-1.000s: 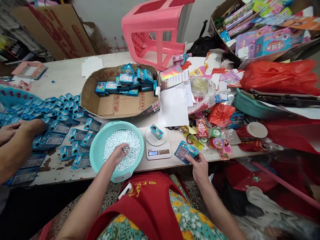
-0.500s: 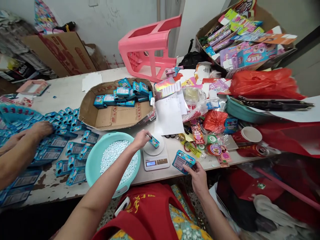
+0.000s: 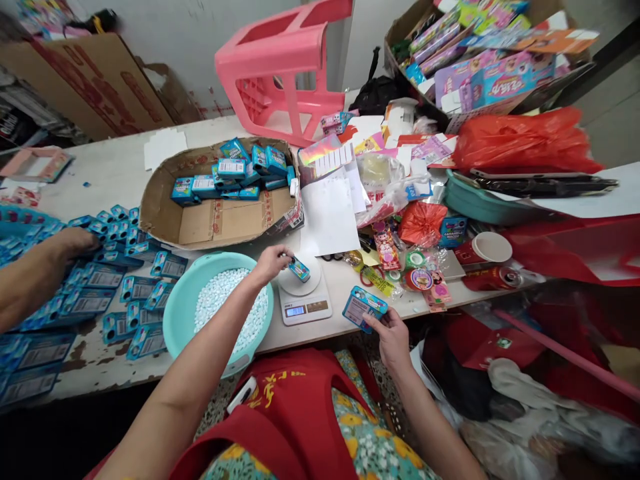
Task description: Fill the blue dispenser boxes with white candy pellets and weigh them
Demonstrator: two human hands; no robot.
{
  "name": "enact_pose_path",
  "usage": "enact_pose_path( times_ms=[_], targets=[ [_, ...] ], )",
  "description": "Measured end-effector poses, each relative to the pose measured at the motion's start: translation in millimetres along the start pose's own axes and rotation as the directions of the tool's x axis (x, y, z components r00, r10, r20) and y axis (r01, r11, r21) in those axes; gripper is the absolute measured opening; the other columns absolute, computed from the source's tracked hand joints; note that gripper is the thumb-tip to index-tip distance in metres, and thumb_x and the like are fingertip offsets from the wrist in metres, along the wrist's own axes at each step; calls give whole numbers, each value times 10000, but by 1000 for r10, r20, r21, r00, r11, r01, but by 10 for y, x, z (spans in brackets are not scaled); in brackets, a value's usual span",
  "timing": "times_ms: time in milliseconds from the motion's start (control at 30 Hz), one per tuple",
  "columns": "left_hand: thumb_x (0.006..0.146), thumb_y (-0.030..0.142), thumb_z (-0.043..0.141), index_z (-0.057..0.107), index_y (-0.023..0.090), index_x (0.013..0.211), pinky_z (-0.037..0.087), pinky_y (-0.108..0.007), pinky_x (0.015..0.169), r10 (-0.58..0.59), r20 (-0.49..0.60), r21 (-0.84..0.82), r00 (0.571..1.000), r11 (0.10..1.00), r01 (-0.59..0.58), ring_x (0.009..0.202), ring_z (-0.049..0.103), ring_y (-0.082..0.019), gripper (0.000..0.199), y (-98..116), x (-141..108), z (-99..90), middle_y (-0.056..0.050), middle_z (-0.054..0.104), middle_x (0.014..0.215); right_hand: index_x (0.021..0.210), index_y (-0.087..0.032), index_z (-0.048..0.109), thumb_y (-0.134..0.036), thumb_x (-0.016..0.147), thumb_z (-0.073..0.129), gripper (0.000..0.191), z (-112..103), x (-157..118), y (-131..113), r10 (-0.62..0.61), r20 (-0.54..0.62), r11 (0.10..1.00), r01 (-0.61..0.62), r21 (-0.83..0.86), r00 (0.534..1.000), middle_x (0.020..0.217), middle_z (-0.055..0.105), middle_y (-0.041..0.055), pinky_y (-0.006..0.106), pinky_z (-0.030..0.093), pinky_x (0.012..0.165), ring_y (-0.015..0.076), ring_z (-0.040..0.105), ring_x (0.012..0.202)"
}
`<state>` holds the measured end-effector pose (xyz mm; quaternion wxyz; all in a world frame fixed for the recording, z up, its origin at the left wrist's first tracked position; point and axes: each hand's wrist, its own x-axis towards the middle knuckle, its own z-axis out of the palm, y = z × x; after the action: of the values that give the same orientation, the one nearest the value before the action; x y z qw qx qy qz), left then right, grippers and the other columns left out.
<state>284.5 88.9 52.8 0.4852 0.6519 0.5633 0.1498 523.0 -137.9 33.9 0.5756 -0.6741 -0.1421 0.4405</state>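
Note:
My left hand (image 3: 273, 264) pinches the end of a small blue box (image 3: 299, 269) at the pan of a white digital scale (image 3: 306, 309) with a lit display. Whether the box rests on the pan, I cannot tell. In my right hand (image 3: 393, 331) is a larger flat blue printed box (image 3: 364, 308), held by its lower right corner between thumb and fingers, right of the scale. Beneath my left forearm stands a turquoise basin (image 3: 175, 320) with small pale candies (image 3: 220, 297) in it.
Blue boxes (image 3: 150, 333) crowd the table's left side, where a co-worker's hand (image 3: 75, 243) reaches in. A cardboard tray (image 3: 195, 227) holding several blue boxes stands behind the basin. Papers (image 3: 327, 213), a pink stool (image 3: 280, 60) and a paper cup (image 3: 493, 247) lie or stand farther back and right.
The whole view has shifted a little, so things sit higher and farther left. The scale's display reads differently. Both my hands keep their boxes in about the same places.

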Motion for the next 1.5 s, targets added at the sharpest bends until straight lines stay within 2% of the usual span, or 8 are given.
enact_pose_path(
  times_ms=[167,433,633,733,833,967,1233,1500],
  targets=[
    [617,336,715,603,125,846,347,-212,503,-204,-28,-540,979,827,157,537,503,-84,331,-262,-427,-268,-22,609,701,882,-190,629,-324,527,825,427,-15,9,-16,-6,-1,1000,6,-12,1000,851,709,17,378,498,808,211,643,830],
    [498,342,744,600,114,764,364,-227,494,-495,-112,-496,861,779,384,523,516,-105,379,-953,-1171,-438,-14,580,624,890,-185,629,-325,521,829,443,-52,-16,14,2,2,1000,-2,-14,1000,852,705,21,379,506,798,210,640,820],
    [556,326,688,583,146,831,381,-247,500,-414,-141,-441,899,839,318,530,537,-133,344,-1043,-1306,-459,-19,601,653,892,-183,635,-299,523,832,434,-4,-105,59,-7,-3,1000,7,17,1000,872,698,9,380,477,865,190,629,841],
    [590,338,671,605,166,804,400,-268,548,-375,-99,-232,922,909,345,611,580,-181,282,-1143,-1368,-494,-37,623,680,899,-182,637,-290,524,834,437,15,-173,89,8,-13,1000,-8,25,1000,871,700,7,384,475,870,189,632,833],
    [611,341,669,645,196,818,431,-301,681,-301,-90,55,949,950,306,879,613,-264,254,-1254,-1443,-585,-81,680,916,918,-186,638,-280,526,834,448,25,-254,118,4,-35,999,-2,34,999,871,700,-2,372,473,870,182,632,830],
    [700,433,588,637,200,998,436,-328,795,-228,-129,209,965,945,251,986,598,-281,382,-1310,-1490,-858,-97,647,1124,911,-181,640,-283,529,831,439,76,-389,144,-40,-82,999,42,23,996,875,699,2,361,472,854,178,626,825],
    [754,548,483,619,175,1023,456,-307,747,-192,-260,233,946,939,254,870,621,-249,479,-1553,-1393,-1487,-84,666,1055,896,-188,640,-279,536,829,416,306,-652,348,-73,-119,997,72,-7,990,855,705,-6,326,479,800,168,626,792],
    [759,533,483,614,177,961,447,-311,778,-144,-55,194,988,969,152,880,624,-248,429,-1888,-1452,-1213,-85,673,1019,908,-187,635,-304,541,827,430,452,-1069,497,-49,-213,999,49,-8,976,873,702,4,327,491,795,168,627,798]
  ],
)
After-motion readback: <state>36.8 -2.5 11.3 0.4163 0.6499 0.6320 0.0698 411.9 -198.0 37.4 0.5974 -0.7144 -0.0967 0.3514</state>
